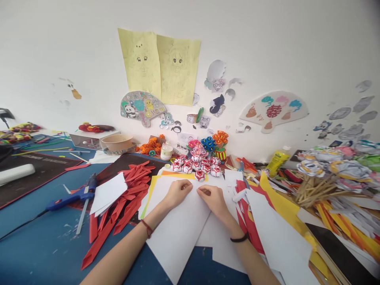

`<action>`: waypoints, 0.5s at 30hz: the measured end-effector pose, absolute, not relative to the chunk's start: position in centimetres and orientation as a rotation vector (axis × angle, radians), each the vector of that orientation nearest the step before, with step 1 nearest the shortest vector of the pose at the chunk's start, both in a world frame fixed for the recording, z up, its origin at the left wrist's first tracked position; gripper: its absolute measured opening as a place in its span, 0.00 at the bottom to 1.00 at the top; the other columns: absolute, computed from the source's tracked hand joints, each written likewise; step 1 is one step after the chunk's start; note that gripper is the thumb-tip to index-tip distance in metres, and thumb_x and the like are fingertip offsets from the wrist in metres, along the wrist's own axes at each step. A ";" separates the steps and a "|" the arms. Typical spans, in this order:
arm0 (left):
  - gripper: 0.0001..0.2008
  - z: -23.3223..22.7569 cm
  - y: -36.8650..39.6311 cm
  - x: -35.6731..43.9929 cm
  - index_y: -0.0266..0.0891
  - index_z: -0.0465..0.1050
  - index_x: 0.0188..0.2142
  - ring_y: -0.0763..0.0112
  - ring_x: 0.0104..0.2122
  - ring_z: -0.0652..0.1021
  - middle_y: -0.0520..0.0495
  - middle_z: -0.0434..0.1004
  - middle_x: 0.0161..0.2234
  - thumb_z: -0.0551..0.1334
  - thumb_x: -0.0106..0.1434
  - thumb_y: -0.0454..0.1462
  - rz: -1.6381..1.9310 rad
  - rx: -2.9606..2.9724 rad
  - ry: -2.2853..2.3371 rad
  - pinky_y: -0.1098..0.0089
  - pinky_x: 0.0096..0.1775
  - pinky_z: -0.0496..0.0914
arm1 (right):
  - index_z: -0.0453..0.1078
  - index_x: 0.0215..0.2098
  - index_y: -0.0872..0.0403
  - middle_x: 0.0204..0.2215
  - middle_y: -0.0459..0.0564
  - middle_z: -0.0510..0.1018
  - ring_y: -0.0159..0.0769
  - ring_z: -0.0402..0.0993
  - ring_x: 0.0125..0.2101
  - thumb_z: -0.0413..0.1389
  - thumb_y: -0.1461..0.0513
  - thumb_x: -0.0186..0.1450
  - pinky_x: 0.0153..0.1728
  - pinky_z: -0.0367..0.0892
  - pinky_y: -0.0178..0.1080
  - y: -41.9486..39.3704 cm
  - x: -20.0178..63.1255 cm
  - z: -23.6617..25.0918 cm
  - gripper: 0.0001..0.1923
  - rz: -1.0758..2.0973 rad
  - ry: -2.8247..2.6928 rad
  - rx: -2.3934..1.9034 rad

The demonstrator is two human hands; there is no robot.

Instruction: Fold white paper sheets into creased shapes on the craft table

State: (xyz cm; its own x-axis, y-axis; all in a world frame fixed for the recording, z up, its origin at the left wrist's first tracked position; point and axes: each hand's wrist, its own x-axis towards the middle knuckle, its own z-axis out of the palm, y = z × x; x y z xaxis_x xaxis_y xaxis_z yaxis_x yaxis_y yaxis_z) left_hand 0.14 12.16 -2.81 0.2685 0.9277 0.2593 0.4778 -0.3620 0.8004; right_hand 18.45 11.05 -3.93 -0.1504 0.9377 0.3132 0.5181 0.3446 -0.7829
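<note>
My left hand (179, 192) is closed over a large white paper sheet (175, 237), fingers curled inward. Opposite it, a small gap apart, my right hand (213, 196) is closed too, thumb and fingertips pinched together. Whatever the fingertips hold, if anything, is hidden or too small to name. Just beyond both hands sits a cluster of red-and-white folded paper flowers (200, 175). Long folded red paper strips (130, 198) lie to the left of my left hand, partly under a small stack of white paper pieces (109, 192).
A blue glue gun (73, 198) with a cord lies on the blue table (38, 245) at left. A tan bowl (118, 144), a small jar (166, 152) and a yellow bottle (278, 161) stand toward the wall. Paper flower bunches (326, 168) crowd the right.
</note>
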 end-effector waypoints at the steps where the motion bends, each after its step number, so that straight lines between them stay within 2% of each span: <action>1: 0.13 -2.9 12.1 0.2 0.36 0.71 0.27 0.73 0.26 0.67 0.52 0.71 0.25 0.53 0.61 0.41 0.982 1.957 1.246 0.74 0.30 0.59 | 0.76 0.30 0.53 0.29 0.49 0.81 0.40 0.77 0.31 0.56 0.58 0.61 0.34 0.69 0.38 11.0 18.6 -3.8 0.09 0.698 -1.798 -1.282; 7: 0.11 -3.2 11.8 0.9 0.37 0.70 0.27 0.75 0.25 0.65 0.54 0.68 0.23 0.53 0.60 0.39 0.924 1.999 1.146 0.75 0.29 0.59 | 0.76 0.31 0.54 0.30 0.50 0.82 0.40 0.77 0.31 0.56 0.58 0.60 0.34 0.70 0.38 10.9 18.8 -3.3 0.09 0.834 -1.754 -1.168; 15: 0.10 -2.6 11.5 1.1 0.35 0.70 0.26 0.75 0.25 0.64 0.54 0.66 0.22 0.53 0.57 0.37 0.846 1.997 1.174 0.75 0.29 0.59 | 0.76 0.27 0.55 0.28 0.51 0.81 0.40 0.77 0.29 0.57 0.59 0.56 0.34 0.70 0.39 11.2 19.1 -3.1 0.08 0.703 -1.645 -1.226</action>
State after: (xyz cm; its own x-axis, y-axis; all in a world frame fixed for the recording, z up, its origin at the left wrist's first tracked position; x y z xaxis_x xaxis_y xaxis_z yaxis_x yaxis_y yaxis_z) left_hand 1.11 11.51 -2.55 0.3869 0.9008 0.1972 0.4717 -0.3771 0.7971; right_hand 19.09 11.22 -3.12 -0.0634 0.9379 0.3409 0.4022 0.3367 -0.8514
